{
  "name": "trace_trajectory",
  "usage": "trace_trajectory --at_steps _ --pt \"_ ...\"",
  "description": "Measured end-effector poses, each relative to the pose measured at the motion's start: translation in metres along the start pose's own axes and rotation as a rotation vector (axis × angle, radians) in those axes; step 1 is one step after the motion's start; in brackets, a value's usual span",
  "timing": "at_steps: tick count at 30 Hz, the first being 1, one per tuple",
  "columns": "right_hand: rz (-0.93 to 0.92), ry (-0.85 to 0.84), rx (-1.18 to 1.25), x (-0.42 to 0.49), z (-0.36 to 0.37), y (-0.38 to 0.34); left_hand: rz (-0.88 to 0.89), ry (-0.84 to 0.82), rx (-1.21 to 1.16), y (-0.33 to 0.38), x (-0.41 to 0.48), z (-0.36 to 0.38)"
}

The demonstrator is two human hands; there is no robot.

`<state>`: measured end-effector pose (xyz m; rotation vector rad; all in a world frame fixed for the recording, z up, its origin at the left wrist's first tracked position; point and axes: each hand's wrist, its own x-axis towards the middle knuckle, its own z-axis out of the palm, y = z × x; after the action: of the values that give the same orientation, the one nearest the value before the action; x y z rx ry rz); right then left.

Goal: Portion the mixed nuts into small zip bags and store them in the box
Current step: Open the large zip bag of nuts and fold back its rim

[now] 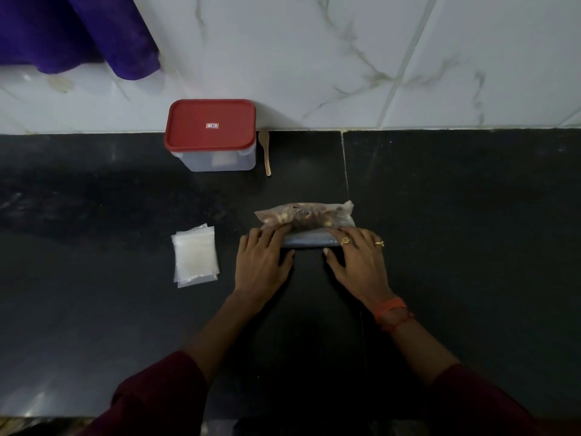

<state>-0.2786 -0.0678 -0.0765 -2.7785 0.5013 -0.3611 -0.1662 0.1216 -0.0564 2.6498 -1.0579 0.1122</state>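
Nut bag (305, 217) is seen on the counter (440, 215), front-right of the box (220, 160), long axis crosswise. Its near edge is pressed by left hand (261, 259) and right hand (358, 259), one per end; grip wide, fingers flat.

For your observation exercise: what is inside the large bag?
Mixed nuts show through the bag; the left hand and right hand rest on its near corners, hiding that part.
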Motion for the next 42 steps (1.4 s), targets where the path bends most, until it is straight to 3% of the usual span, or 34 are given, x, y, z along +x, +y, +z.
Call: trace_trajectory --at_steps 6,14,24,42 --pt "-0.012 -0.035 -0.057 -0.004 0.002 -0.008 -0.041 -0.059 0.080 0.010 -0.004 0.004" --pt "-0.060 0.046 0.050 -0.016 -0.002 -0.013 -0.030 -0.057 -0.035 0.009 -0.023 0.003" --pt "-0.104 0.048 0.018 -0.042 -0.004 -0.015 -0.024 -0.113 -0.051 0.015 -0.045 -0.003" --pt "-0.043 0.054 0.033 -0.058 0.006 -0.059 -0.008 0.008 -0.085 0.009 -0.064 0.004"
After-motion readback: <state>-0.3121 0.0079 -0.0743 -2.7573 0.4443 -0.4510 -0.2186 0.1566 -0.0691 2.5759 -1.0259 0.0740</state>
